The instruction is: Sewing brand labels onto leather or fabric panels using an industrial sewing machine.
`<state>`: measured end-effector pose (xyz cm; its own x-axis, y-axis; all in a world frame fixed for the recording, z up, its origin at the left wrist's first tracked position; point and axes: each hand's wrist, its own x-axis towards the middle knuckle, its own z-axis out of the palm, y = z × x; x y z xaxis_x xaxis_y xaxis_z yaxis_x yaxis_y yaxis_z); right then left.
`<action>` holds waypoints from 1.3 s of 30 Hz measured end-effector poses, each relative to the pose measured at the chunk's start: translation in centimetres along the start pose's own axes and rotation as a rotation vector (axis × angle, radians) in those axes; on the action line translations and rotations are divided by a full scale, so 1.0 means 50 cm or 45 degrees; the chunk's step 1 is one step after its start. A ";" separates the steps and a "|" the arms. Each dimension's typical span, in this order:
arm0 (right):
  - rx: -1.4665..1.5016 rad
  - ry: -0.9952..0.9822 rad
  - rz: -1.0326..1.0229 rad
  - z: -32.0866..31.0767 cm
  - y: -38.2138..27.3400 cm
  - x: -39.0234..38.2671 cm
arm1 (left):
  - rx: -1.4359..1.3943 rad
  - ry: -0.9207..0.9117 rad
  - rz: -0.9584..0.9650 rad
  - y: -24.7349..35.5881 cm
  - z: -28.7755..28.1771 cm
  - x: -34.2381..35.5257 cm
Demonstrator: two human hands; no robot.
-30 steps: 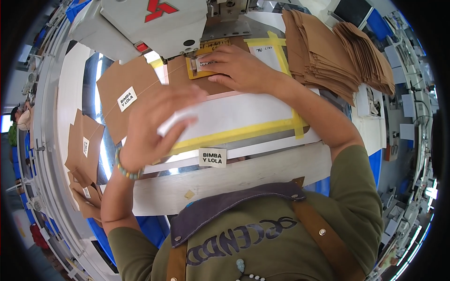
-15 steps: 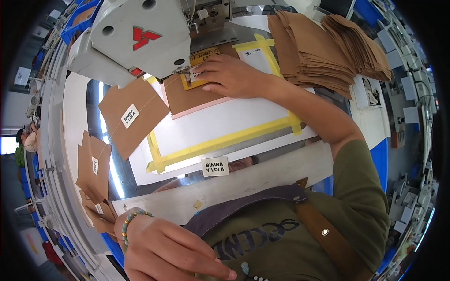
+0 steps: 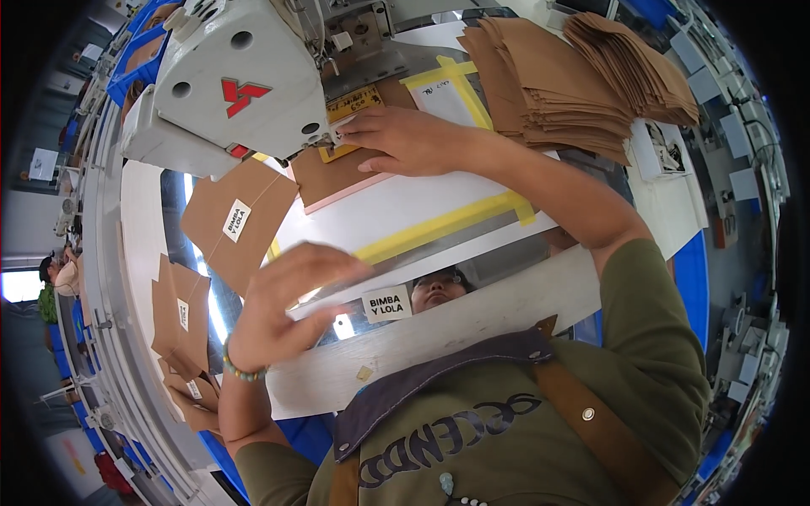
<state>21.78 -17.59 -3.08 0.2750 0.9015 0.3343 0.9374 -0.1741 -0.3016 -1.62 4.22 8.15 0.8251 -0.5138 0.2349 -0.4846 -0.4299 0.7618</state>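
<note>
My right hand (image 3: 405,143) rests, fingers spread, on a yellow template (image 3: 350,99) over a brown piece (image 3: 325,187) at the white sewing machine’s needle (image 3: 325,139). Its fingertips partly hide the template. My left hand (image 3: 291,308), slightly blurred, hovers with curved, parted fingers and nothing visible in it, near a loose white label (image 3: 386,304) at the table’s front. A labelled brown piece (image 3: 261,202) lies left of the machine, thread-linked to more brown pieces (image 3: 173,299) hanging at the table’s left edge. Yellow tape (image 3: 456,240) frames a white sheet under the work.
Stacks of brown pieces (image 3: 548,76) lie at the back right beside a small white box (image 3: 654,160). The sewing machine head (image 3: 211,93) fills the upper left, with blue bins (image 3: 135,63) behind it. Another person (image 3: 63,270) is at the far left.
My left hand dropped toward my chest half a second ago and is now back up over the table’s front. My right hand stays on the template. The whole view has shifted slightly.
</note>
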 end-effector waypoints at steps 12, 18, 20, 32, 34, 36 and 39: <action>-0.236 0.458 0.285 -0.100 0.127 -0.108 | 0.775 0.148 -0.385 -0.205 -0.015 0.004; -0.238 0.506 0.333 -0.092 0.133 -0.113 | 0.820 0.081 -0.417 -0.221 -0.005 0.033; -0.217 0.493 0.328 -0.087 0.134 -0.113 | 0.845 0.109 -0.352 -0.225 -0.001 0.036; -0.075 0.464 0.285 -0.073 0.133 -0.110 | 0.711 0.062 -0.209 -0.252 -0.013 0.053; -0.058 0.456 0.277 -0.071 0.132 -0.110 | 0.707 0.064 -0.193 -0.257 -0.017 0.054; -0.102 0.451 0.262 -0.071 0.131 -0.107 | 0.706 0.069 -0.177 -0.259 -0.020 0.055; -0.092 0.455 0.244 -0.070 0.131 -0.109 | 0.686 0.069 -0.200 -0.264 -0.019 0.056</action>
<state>27.19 -25.05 -3.74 0.4912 0.6577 0.5712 0.8710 -0.3643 -0.3296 7.37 9.16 -0.68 0.9063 -0.3802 0.1847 -0.4226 -0.8240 0.3775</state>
